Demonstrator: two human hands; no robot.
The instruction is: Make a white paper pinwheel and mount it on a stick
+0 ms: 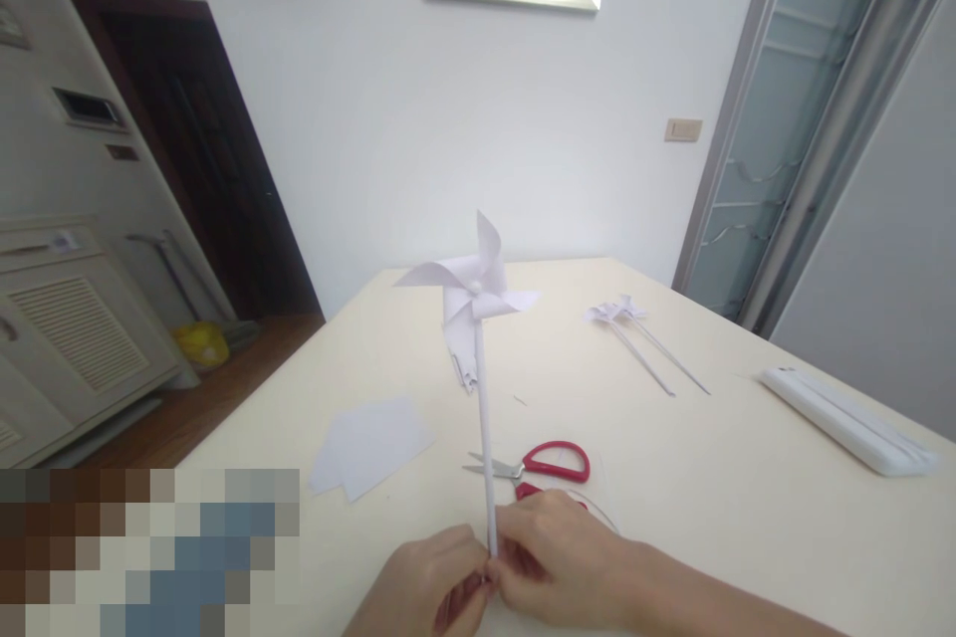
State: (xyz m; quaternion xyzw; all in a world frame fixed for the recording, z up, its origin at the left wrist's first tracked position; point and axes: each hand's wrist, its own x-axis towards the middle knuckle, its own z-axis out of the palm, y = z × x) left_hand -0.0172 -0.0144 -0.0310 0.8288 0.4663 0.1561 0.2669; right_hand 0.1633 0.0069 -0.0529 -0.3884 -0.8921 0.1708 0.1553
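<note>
A white paper pinwheel [476, 289] stands upright on a rolled paper stick in front of me, its curled blades at the top. My left hand [437, 577] pinches the lower end of the stick from the left. From the right, my right hand [557, 557] closes its fingers on the same end, touching the left fingertips. Just beyond the hands lie red-handled scissors [557, 463] with parted blades, partly hidden by the stick and my right hand. Square white paper sheets [369, 448] lie to the left.
Two finished-looking pinwheels [616, 314] lie at the back right. A long white box [843, 423] sits near the right edge of the table [672, 478]. Rolled paper pieces [463, 358] lie behind the held pinwheel. A wall [485, 139] borders the far edge.
</note>
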